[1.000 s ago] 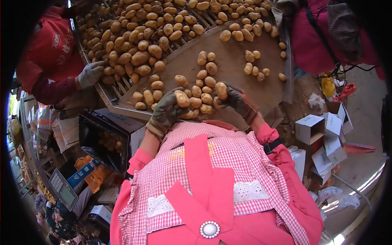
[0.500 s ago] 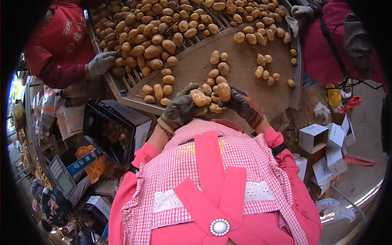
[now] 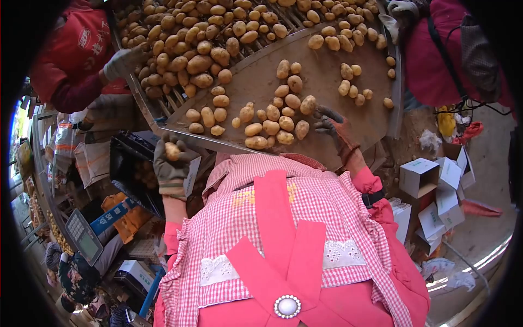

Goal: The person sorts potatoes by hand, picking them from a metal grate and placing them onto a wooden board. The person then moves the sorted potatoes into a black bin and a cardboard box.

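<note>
Centrally placed between the two gloved hands, a loose group of potatoes (image 3: pixel 271 127) rests on the brown work surface (image 3: pixel 321 71); the specimens are tan to yellow-brown, oval to rounded, of unequal size and with darker, soil-like patches. The held potato (image 3: pixel 172 151), small, pale and partly hidden by the glove, sits at the fingers of the left hand (image 3: pixel 173 163). This hand is raised upright beyond the near metal edge, its digits curled and pinching the potato. Just to its left stands a dark-lined box (image 3: pixel 121 174) containing further potatoes. The right hand (image 3: pixel 333 129), grasping nothing, reaches inward over the surface with its forearm slanting up from the body; its digits are bent slightly and spread apart. Just beside its fingertips, to their left, lies an elongated potato (image 3: pixel 308 105); whether glove and skin touch cannot be told.
</note>
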Available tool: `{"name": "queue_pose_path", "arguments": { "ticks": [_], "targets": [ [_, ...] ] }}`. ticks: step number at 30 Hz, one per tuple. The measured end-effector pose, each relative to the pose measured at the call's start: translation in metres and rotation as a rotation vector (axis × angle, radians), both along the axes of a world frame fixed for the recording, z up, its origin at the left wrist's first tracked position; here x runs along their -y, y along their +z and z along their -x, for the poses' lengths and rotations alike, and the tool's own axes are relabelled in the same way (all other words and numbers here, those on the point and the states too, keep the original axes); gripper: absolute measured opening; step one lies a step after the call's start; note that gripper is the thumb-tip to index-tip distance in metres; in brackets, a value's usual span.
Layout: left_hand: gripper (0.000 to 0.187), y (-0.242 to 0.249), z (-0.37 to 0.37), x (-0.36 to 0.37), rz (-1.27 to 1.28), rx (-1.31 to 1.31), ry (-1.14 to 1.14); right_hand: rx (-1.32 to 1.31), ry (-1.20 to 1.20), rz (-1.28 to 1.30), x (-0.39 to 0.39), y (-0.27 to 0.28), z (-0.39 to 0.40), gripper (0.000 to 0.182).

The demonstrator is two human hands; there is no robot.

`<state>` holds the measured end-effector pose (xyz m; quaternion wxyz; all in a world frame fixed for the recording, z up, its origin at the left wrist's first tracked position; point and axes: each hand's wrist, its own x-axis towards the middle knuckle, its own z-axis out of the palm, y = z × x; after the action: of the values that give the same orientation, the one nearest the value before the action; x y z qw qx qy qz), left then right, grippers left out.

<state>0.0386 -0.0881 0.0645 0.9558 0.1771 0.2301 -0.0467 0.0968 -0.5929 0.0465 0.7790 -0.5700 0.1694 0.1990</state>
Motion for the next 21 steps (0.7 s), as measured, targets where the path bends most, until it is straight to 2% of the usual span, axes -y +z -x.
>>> {"name": "queue_pose_path", "arguments": {
  "ticks": [3, 4, 5, 6, 7, 8, 9, 11, 12, 14, 15, 16, 17, 18, 20, 21],
  "targets": [
    [0.019, -0.030, 0.044, -0.093, -0.010, -0.344, 0.187, -0.051, -0.007, 0.105, 0.012, -0.010, 0.004, 0.040],
    [0.025, -0.059, 0.067, -0.135, -0.053, -0.417, 0.282, -0.082, -0.022, 0.166, 0.014, -0.012, 0.007, 0.038],
    [0.032, -0.085, 0.080, -0.175, -0.098, -0.606, 0.441, -0.087, -0.025, 0.166, 0.013, -0.011, 0.011, 0.038],
    [0.039, -0.062, 0.081, -0.160, -0.293, -0.756, 0.510, -0.072, -0.019, 0.275, 0.008, -0.004, 0.014, 0.035],
    [0.042, -0.066, 0.085, -0.164, -0.530, -0.814, 0.490, -0.053, -0.014, 0.384, 0.003, 0.002, 0.016, 0.033],
    [0.045, -0.061, 0.081, -0.158, -0.768, -0.862, 0.464, -0.053, -0.019, 0.386, -0.005, 0.008, 0.019, 0.033],
    [0.041, -0.062, 0.070, -0.148, -0.945, -0.712, 0.448, 0.055, 0.079, 0.504, -0.014, 0.014, 0.022, 0.034],
    [0.030, -0.022, 0.018, -0.063, -1.308, -0.306, 0.260, 0.303, 0.255, 0.718, -0.031, 0.017, 0.025, 0.036],
    [0.026, 0.001, -0.008, -0.008, -1.477, -0.037, 0.090, 0.447, 0.329, 0.820, -0.037, 0.014, 0.025, 0.037],
    [0.020, 0.038, -0.041, 0.097, -1.682, 0.518, -0.239, 0.540, 0.415, 0.913, -0.048, 0.008, 0.024, 0.034],
    [0.024, 0.054, -0.051, 0.134, -1.791, 0.606, -0.568, 0.544, 0.395, 0.940, -0.051, 0.008, 0.021, 0.034],
    [0.026, 0.038, -0.059, 0.162, -2.030, 0.959, -0.527, 0.548, 0.427, 0.893, -0.053, 0.009, 0.018, 0.034],
    [0.028, 0.030, -0.063, 0.183, -2.104, 1.050, -0.720, 0.550, 0.460, 0.843, -0.049, 0.011, 0.016, 0.035],
    [0.028, 0.019, -0.065, 0.197, -2.245, 1.166, -0.716, 0.550, 0.444, 0.863, -0.040, 0.015, 0.014, 0.035],
    [0.028, 0.003, -0.076, 0.212, -2.308, 1.162, -0.860, 0.509, 0.209, 1.024, -0.023, 0.023, 0.006, 0.034],
    [0.028, 0.002, -0.077, 0.216, -2.305, 1.175, -0.854, 0.320, 0.101, 1.035, -0.009, 0.031, -0.003, 0.041]
  ]
}}
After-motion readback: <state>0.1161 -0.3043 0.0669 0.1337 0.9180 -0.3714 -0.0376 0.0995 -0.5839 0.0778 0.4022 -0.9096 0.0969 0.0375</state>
